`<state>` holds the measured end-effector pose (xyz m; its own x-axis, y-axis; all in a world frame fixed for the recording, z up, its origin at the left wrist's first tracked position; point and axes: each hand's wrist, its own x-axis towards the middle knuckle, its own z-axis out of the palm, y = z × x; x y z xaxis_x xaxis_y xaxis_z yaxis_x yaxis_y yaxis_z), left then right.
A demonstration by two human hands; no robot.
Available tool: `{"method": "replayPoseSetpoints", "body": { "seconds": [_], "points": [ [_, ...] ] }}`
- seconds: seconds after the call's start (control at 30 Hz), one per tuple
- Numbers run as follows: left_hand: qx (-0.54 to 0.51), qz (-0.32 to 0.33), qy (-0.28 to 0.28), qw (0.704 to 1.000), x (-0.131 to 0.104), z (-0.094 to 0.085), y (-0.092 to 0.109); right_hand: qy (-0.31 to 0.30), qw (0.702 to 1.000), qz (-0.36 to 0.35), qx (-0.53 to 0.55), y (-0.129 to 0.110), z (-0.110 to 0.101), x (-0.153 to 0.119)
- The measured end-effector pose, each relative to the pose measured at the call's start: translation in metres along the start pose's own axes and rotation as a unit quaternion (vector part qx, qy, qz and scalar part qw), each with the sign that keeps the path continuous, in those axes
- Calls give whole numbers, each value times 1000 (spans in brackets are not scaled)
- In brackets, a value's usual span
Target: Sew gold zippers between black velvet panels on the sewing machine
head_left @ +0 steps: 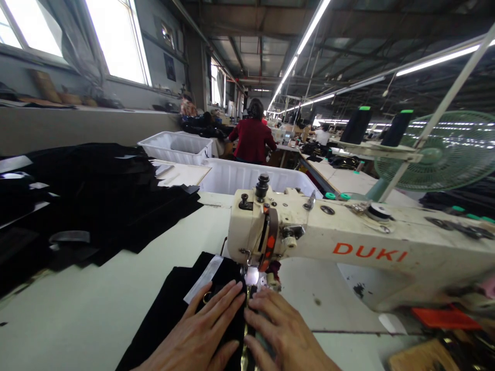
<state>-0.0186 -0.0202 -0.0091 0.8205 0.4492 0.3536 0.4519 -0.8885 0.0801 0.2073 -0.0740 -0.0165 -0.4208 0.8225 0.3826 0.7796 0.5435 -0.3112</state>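
Left hand (203, 327) lies flat on black cloth (166, 304), fingers a bit apart. The right hand (284, 327) rests beside it, fingers bent and slightly apart. The cloth sits on the worktop (96, 304), by the sewing machine (309, 232).

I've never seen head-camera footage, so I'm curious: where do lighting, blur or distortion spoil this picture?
Head view: the upper-left windows are blown out white; a glare spot near the needle hides detail; edges look stretched, and the orange-red object at lower right is soft; the left hand, right hand and DUKI lettering are fairly clear.
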Motion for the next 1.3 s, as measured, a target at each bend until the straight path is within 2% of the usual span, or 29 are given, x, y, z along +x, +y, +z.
{"method": "replayPoseSetpoints", "body": {
  "seconds": [0.1,0.27,0.43,0.6,0.8,1.07,1.3],
  "points": [
    [8,6,-31,999,5,-7,-2,8,1000,-8,7,0,-3,1],
    [2,-2,-78,997,16,-18,-5,78,997,12,8,-1,-6,5],
    [20,0,-74,997,16,-27,0,43,997,33,-53,-1,1,8],
    [50,3,-41,998,11,-20,3,47,988,-4,-144,2,10,7],
    [17,-9,-37,999,15,-10,-11,40,982,-9,-186,10,15,19],
    [-31,-22,-65,997,18,-9,-19,49,981,1,-190,15,16,17],
    [-22,-23,-74,997,19,-15,-18,61,985,14,-159,18,17,14]
  ]
}}
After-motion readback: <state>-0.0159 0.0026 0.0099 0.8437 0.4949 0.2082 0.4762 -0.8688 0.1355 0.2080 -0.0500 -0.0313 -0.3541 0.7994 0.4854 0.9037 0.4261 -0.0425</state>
